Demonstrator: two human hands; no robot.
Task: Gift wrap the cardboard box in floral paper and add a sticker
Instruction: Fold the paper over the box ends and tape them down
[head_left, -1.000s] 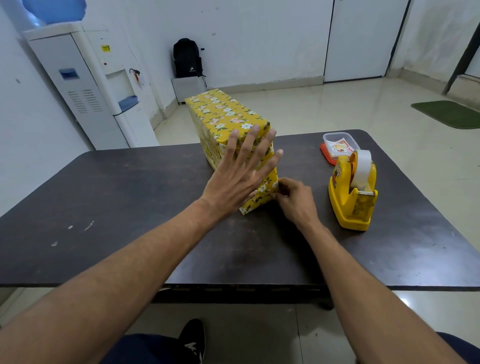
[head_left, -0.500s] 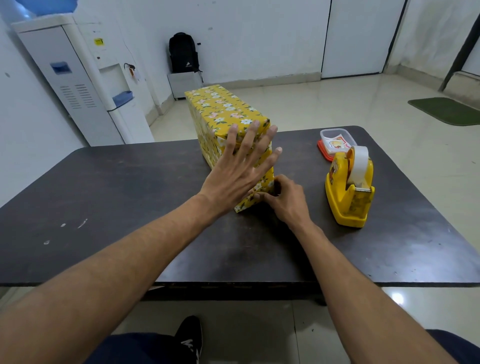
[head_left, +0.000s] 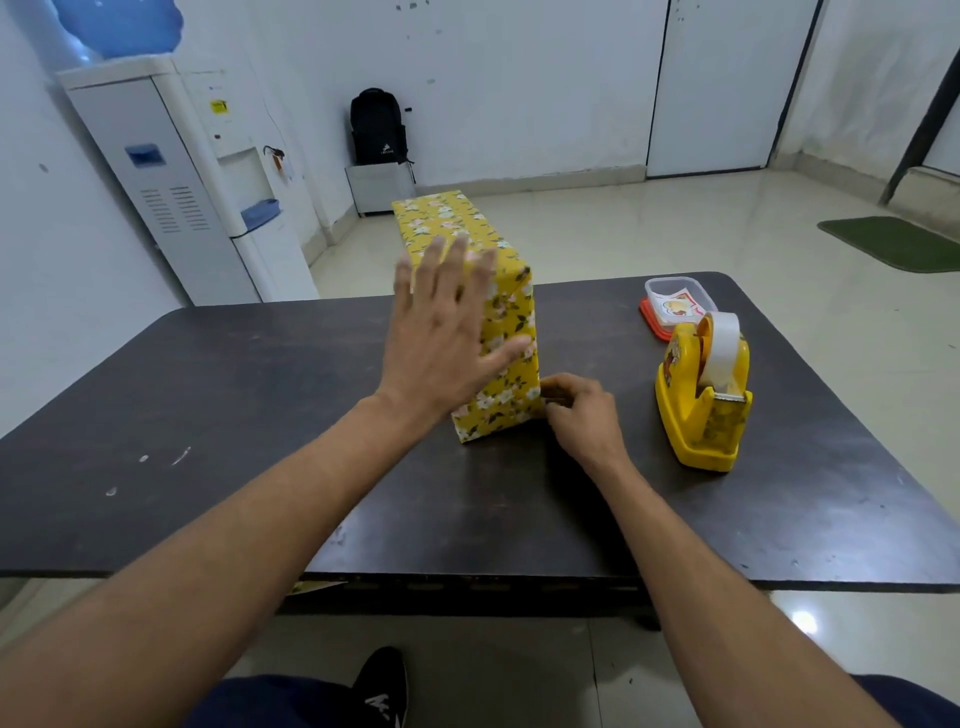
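On the table (head_left: 260, 395), yellow floral-wrapped box (head_left: 511, 332) stands upright

box (head_left: 511, 332): floral paper | table (head_left: 208, 415): dark matt (scuffed) | dispenser (head_left: 696, 410): glossy plastic

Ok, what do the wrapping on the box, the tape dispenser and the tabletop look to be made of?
The wrapping looks like thin printed paper, fairly matt; it holds crisp folds and sharp corners. The tape dispenser is moulded yellow plastic, glossy, with highlights on its curves. The tabletop is dark and smooth, probably laminate over board: soft reflections, pale scuffs.
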